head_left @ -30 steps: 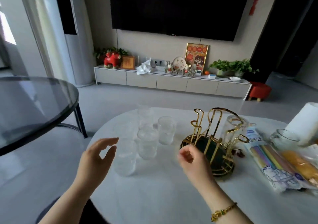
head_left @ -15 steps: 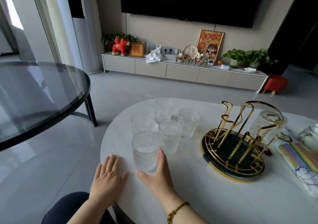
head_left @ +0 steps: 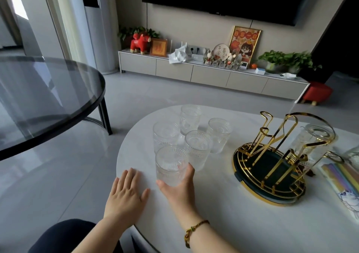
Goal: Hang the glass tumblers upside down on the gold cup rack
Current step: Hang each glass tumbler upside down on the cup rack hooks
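Observation:
Several ribbed glass tumblers stand upright in a cluster on the white table (head_left: 223,210). My right hand (head_left: 179,189) wraps around the nearest tumbler (head_left: 171,165) from below and behind. My left hand (head_left: 126,196) lies flat on the table edge, fingers spread, holding nothing. Behind the held glass stand more tumblers, one in the middle (head_left: 198,148) and one at the far back (head_left: 190,118). The gold cup rack (head_left: 272,163), on a dark round base, stands to the right. One tumbler (head_left: 308,146) hangs upside down on its far side.
A pack of coloured straws (head_left: 342,177) and a glass jar (head_left: 352,155) lie right of the rack. A dark round glass table (head_left: 48,97) stands to the left across a gap of floor. A low TV cabinet (head_left: 211,76) runs along the far wall.
My right hand left the rack side and closed around the nearest tumbler. My left hand dropped flat onto the table edge. The camera came closer and lower.

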